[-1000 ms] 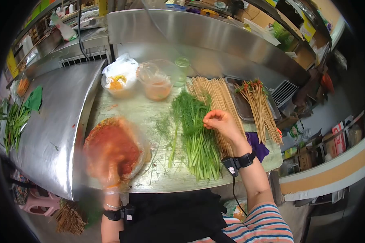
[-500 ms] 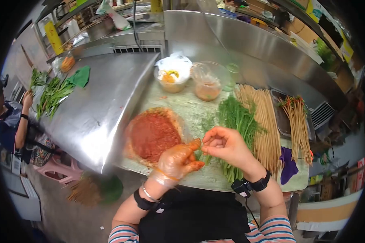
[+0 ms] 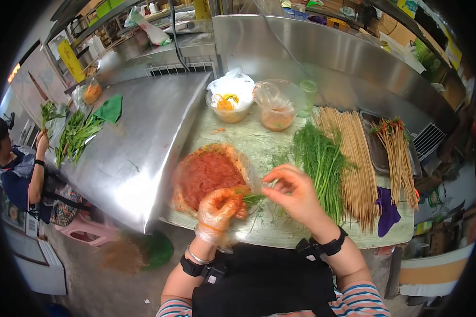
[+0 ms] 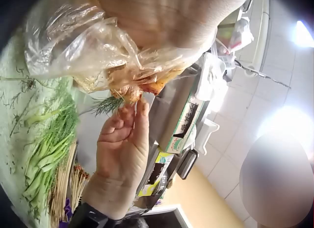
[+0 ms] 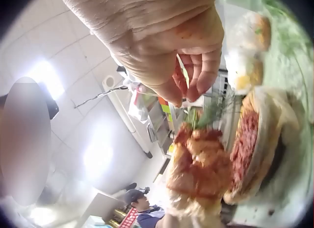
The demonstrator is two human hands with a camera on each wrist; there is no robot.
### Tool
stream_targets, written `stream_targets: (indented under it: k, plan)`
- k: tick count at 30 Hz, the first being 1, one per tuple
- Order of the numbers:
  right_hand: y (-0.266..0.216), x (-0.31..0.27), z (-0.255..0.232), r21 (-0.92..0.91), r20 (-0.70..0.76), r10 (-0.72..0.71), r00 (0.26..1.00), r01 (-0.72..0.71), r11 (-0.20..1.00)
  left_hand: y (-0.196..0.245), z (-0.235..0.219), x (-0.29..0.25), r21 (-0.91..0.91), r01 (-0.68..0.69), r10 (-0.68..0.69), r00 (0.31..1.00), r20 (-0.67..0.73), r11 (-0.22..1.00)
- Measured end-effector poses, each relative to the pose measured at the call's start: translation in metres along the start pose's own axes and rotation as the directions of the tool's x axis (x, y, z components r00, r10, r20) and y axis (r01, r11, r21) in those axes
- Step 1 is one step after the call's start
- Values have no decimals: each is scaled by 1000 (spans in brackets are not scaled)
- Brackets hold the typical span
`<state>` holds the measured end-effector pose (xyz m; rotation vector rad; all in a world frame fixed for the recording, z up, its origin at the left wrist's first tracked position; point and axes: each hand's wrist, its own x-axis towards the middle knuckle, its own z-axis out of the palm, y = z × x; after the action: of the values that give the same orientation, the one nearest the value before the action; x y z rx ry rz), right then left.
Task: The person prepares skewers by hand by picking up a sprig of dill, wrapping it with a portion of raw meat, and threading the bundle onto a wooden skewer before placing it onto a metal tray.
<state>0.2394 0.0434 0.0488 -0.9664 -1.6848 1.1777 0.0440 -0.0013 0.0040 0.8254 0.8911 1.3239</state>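
Observation:
My left hand (image 3: 217,208), in a clear plastic glove smeared red and banded at the wrist, pinches a short sprig of feathery dill (image 3: 253,198) beside a bowl of red minced meat (image 3: 209,171). Its stained fingers also show in the right wrist view, with the dill (image 5: 198,119) sticking up from them. My bare right hand (image 3: 299,195) hovers just right of the sprig, thumb and forefinger slightly apart. In the left wrist view its fingertips (image 4: 142,107) come right up to the gloved ones. A bunch of long-stemmed dill (image 3: 320,164) lies beyond the right hand.
Many bamboo skewers (image 3: 351,164) lie right of the dill, near a metal tray (image 3: 374,145) with a bundle of loaded skewers (image 3: 395,158). A purple cloth (image 3: 387,214) lies by them. Two plastic bowls (image 3: 277,121) stand behind. Another person (image 3: 26,174) sits at far left.
The left hand has come out of the meat bowl, met the right hand, then shifted back left with the dill sprig. The right hand has left the dill bunch. The view has swung left.

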Motion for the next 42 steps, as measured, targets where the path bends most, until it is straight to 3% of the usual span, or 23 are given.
stream_targets:
  k: [4, 7, 8, 10, 13, 15, 17, 19, 22, 24, 27, 28, 29, 31, 32, 33, 38, 42]
  plan:
    - [-22, -2, 1, -372, 136, -178, 975, 217, 902, 1, -7, -1, 2, 10, -10, 996, -94, 1000]
    - [-7, -2, 27, -457, 172, -278, 945, 327, 827, 2, -3, -2, 35, -47, 50, 995, -89, 998]
    - [-8, -1, 30, -453, 173, -221, 960, 277, 848, -3, -6, -2, -6, -46, 46, 998, -48, 999]
    - [4, 1, 36, -459, 134, -279, 951, 309, 833, -13, -13, -3, -89, -82, 81, 997, -14, 993]
    - [21, 4, 43, -303, 68, -279, 958, 286, 909, -24, -21, 0, -98, -73, 70, 997, -37, 992]
    - [31, 1, 48, -5, 35, -42, 999, 43, 999, -25, -23, 1, -114, -57, 57, 998, 3, 992]
    - [-3, -3, 69, 332, -81, 150, 985, -115, 936, -31, -29, 3, -214, -77, 92, 994, 61, 974]
    - [-1, -4, 71, 256, -127, 17, 992, 16, 967, -31, -32, 6, -166, -72, 92, 989, 118, 983]
    - [10, -4, 60, 37, 19, -115, 993, 114, 993, -24, -32, 1, -62, -47, 56, 987, 152, 997]
    - [3, -7, 61, 63, -7, -17, 1000, 17, 998, -25, -33, 0, -24, 20, -15, 980, 197, 1000]
    - [29, -8, 48, 121, -42, 46, 998, -40, 992, -16, -32, -8, 6, -151, 149, 982, 120, 989]
    - [43, -15, 37, 126, -68, 67, 995, -58, 990, -21, -44, -4, 3, -207, 204, 966, 162, 978]
    - [47, -20, 31, 120, -88, 123, 989, -112, 986, -10, -54, -6, 25, -254, 247, 956, 158, 967]
    - [45, -26, 19, 173, -140, 226, 964, -201, 964, 18, -67, -13, 234, -171, 186, 982, -42, 957]
    - [43, -29, 19, 234, -161, 260, 952, -219, 947, 26, -76, -11, 345, -290, 327, 944, -51, 893]
    - [46, -32, 16, 263, -169, 262, 950, -212, 941, 27, -82, -8, 257, -268, 310, 941, -139, 929]
    - [80, -60, 12, 332, -154, 248, 957, -186, 925, 35, -97, -9, 430, -249, 363, 909, -206, 868]
    - [97, -71, 15, 245, -133, 196, 972, -160, 956, 37, -91, -2, 844, -257, 565, 822, -64, 470]
